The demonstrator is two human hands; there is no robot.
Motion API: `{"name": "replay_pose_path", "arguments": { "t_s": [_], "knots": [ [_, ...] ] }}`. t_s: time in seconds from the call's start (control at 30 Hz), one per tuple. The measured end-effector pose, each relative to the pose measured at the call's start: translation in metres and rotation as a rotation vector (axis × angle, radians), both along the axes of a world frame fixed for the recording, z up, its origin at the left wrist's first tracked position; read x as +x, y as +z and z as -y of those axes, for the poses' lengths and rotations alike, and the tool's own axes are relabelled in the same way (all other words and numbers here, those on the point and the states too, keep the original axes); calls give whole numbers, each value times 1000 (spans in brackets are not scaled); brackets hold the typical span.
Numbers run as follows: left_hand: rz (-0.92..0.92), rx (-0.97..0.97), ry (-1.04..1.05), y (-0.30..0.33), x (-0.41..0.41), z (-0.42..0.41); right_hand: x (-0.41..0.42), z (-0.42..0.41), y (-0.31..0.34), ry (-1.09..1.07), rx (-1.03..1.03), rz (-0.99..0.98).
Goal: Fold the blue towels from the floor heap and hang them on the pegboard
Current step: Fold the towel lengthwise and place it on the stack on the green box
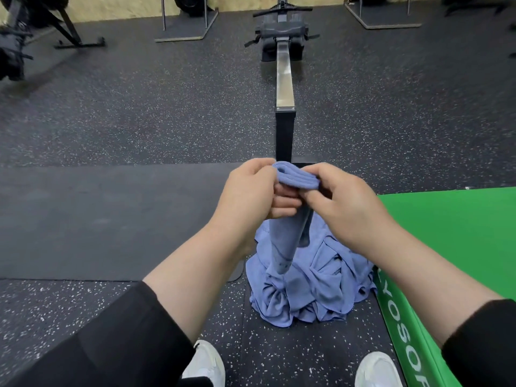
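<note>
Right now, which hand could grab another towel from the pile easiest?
Probably the right hand: the heap lies slightly to its side. Both it and the left hand grip the folded towel.

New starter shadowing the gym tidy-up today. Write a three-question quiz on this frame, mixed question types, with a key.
1. True or false: both hands hold the folded towel.
2. The heap of blue towels lies: A) on the green mat, B) on the floor beside it, C) on the rowing machine.
3. Fill in: the towel's loose end hangs ____ the heap.

Key: 1 true: left hand and right hand both pinch it. 2 B. 3 above.
</note>
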State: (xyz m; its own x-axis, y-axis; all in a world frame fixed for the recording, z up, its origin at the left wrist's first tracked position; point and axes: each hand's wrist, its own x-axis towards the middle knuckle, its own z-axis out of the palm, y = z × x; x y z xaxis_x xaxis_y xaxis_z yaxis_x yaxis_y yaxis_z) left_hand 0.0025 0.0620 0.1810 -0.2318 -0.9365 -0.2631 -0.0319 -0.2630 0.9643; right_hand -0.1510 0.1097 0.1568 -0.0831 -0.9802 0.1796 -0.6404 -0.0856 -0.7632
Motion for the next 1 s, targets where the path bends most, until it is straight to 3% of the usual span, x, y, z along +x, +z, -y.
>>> {"name": "replay_pose_path", "arguments": {
  "t_s": [0.1,0.17,0.27,0.37,0.6,0.7,1.0],
  "knots": [
    [359,-308,-139,-3,7,7,-4,2,1,-12,7,72],
    [371,-350,-253,-2,11,8,-5,2,1,3,16,164],
    [372,-411,-224,-1,13,10,-6,2,2,7,18,294],
    [255,-464,-169,3,12,10,-6,2,2,64,101,432],
    [-55,-399,-63,10,10,10,0,0,-5,103,205,311],
    [-92,-366,54,10,10,16,5,0,-5,66,211,293],
    [-399,-68,185,2,12,33,8,-3,-13,37,176,202]
  ]
}}
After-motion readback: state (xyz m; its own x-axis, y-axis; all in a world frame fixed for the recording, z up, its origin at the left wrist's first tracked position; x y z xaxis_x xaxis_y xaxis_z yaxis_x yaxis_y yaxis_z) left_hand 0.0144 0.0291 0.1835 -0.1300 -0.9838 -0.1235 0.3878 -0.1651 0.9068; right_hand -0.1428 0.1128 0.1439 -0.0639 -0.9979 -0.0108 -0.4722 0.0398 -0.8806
